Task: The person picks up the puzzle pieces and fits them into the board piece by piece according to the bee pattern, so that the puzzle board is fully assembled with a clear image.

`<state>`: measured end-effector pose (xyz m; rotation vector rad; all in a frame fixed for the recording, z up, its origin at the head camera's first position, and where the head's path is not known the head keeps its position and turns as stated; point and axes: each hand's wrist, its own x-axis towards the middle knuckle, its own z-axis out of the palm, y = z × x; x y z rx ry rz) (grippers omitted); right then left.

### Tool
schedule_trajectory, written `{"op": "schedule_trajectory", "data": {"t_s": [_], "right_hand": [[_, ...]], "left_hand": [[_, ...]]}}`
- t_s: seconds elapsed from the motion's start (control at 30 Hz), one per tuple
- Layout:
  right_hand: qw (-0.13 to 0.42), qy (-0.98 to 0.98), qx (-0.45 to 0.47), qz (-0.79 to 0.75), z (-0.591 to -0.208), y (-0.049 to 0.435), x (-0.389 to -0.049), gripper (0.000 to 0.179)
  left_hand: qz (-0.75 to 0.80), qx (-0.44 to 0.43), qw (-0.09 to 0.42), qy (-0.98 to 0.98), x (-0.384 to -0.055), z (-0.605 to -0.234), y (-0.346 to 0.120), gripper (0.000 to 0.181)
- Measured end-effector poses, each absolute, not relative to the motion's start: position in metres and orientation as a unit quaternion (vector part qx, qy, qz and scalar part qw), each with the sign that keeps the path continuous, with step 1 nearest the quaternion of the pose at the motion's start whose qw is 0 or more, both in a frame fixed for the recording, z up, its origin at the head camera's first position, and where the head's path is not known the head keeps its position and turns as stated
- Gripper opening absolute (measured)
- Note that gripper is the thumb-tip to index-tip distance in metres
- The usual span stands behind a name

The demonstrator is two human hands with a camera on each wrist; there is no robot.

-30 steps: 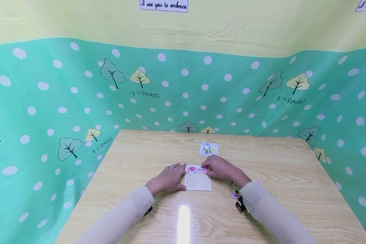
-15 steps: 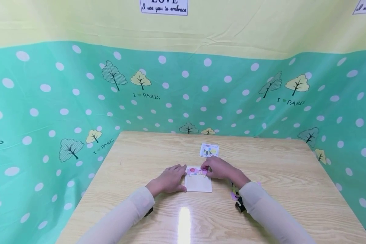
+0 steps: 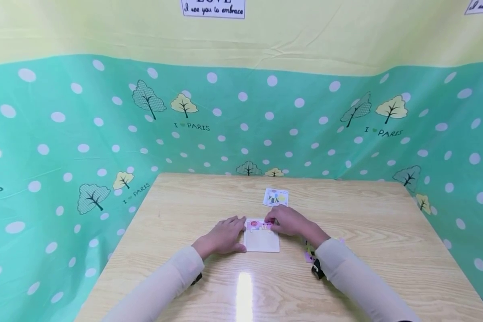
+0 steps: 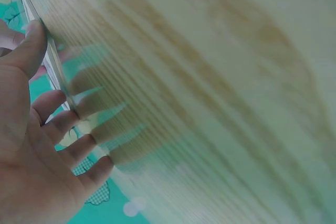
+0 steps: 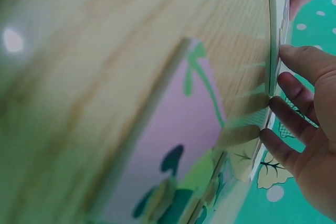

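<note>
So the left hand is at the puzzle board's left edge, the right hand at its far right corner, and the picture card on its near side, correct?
No: the head view shows the picture card on the far side of the puzzle board. The left hand is at its left edge, the right hand at its far right corner.

Glossy wood-grained tabletop (image 3: 370, 214); cloth backdrop (image 3: 241, 112); matt board (image 3: 261, 242).

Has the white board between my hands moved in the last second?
No. In the head view, the white board keeps its place against the far edge of the table, with no clear shift either way.
</note>
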<state>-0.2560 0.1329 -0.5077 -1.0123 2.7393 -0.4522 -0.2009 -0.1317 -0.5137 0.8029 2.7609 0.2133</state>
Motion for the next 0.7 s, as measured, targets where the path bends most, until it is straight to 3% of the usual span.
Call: {"op": "schedule_trajectory", "data": {"t_s": [0.7], "right_hand": [[0.099,0.929,-0.317,-0.161,-0.494,0.186,-0.235,0.026]], "left_hand": [[0.071,0.277,0.125,0.95,-0.198,-0.509,-0.133,0.073]]}}
